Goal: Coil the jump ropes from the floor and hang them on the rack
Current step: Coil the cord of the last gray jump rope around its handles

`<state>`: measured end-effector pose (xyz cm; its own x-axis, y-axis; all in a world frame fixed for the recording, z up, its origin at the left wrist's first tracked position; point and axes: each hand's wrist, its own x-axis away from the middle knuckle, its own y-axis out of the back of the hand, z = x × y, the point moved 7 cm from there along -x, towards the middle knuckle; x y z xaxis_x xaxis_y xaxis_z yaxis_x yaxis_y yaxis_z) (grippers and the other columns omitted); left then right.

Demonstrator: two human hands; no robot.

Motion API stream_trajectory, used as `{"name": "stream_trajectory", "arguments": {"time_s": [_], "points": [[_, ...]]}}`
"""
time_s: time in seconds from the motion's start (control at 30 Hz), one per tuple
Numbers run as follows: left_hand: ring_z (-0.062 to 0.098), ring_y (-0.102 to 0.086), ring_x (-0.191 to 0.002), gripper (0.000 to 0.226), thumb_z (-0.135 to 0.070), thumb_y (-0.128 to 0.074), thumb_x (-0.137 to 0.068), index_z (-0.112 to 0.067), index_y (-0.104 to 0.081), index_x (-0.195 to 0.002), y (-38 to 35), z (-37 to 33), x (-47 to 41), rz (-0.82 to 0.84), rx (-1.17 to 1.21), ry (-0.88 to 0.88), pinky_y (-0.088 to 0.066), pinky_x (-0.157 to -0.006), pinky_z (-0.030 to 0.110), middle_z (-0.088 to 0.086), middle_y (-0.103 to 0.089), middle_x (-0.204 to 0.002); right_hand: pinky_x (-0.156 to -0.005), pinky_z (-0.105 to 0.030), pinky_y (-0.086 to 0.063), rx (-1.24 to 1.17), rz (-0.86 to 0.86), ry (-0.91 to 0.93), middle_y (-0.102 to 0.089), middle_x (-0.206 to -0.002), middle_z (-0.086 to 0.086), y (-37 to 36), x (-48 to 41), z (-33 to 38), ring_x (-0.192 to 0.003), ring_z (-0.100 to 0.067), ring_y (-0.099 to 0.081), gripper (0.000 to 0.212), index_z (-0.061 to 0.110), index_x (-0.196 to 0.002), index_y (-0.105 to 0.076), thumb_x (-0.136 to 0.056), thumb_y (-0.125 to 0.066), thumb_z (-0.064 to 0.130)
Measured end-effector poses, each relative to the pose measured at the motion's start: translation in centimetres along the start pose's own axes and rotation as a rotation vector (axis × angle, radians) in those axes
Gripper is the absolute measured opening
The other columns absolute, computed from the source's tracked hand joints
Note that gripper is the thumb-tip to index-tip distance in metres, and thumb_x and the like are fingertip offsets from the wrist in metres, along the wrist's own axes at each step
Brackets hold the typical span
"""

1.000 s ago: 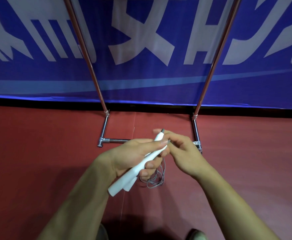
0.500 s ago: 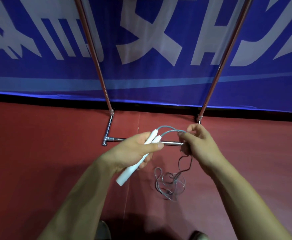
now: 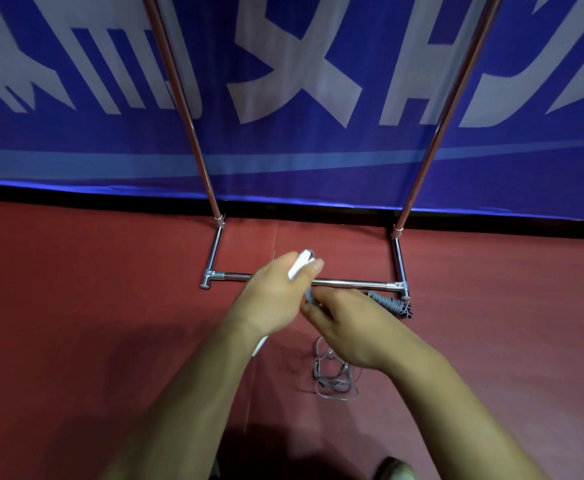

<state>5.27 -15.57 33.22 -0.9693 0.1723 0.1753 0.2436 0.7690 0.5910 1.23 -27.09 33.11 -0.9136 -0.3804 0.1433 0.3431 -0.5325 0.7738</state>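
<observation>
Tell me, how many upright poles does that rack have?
2. The left pole rises from the rack's back-left corner, the right pole from its back-right corner. Tops are out of view; others may be hidden.

Sports hall: red floor (image 3: 75, 306), banner (image 3: 318, 161).

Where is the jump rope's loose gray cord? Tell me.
Head view, right of centre: the gray cord piles on the red floor under the right hand, which grips its upper part, in front of the rack's base bar.
</observation>
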Motion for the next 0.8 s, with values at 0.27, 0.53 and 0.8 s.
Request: {"name": "stream_trajectory", "arguments": {"time_s": [0.27, 0.53, 0.8], "points": [[0.018, -0.059, -0.074, 0.051, -0.066, -0.041, -0.098, -0.023, -0.069, -0.093, -1.4, 2.8, 1.6, 0.441, -0.411, 0.227, -0.046, -0.07, 0.032, 0.0, -0.063, -0.082, -0.07, -0.037, -0.049, -0.144, -0.062, 0.049, -0.069, -0.077, 0.002, 2.9, 1.0, -1.0, -0.072, -0.017, -0.06, 0.026, 0.024, -0.09, -0.072, -0.1, -0.055, 0.04], [0.006, -0.057, -0.052, 0.027, -0.052, -0.062, -0.094, -0.026, -0.066, -0.101, -2.4, 1.6, 1.5, 0.427, -0.011, 0.091, -0.044, -0.067, 0.033, -0.016, -0.069, -0.074, -0.055, -0.03, -0.035, -0.492, -0.493, -0.17, -0.047, -0.049, 0.014, 7.5, 1.7, -3.9, -0.05, -0.002, -0.04, 0.035, 0.018, -0.07, -0.057, -0.102, -0.054, 0.031], [0.011, -0.03, -0.047, 0.045, -0.057, -0.062, -0.092, -0.014, -0.052, -0.084, -0.9, 0.7, 1.0, 0.328, 0.122, -0.008, -0.027, -0.047, 0.026, -0.007, -0.038, -0.058, -0.05, -0.027, -0.031, -0.535, -0.586, -0.346, -0.043, -0.052, 0.009, 7.5, 2.1, -6.7, -0.045, -0.006, -0.034, 0.036, 0.016, -0.076, -0.065, -0.103, -0.051, 0.035]]}}
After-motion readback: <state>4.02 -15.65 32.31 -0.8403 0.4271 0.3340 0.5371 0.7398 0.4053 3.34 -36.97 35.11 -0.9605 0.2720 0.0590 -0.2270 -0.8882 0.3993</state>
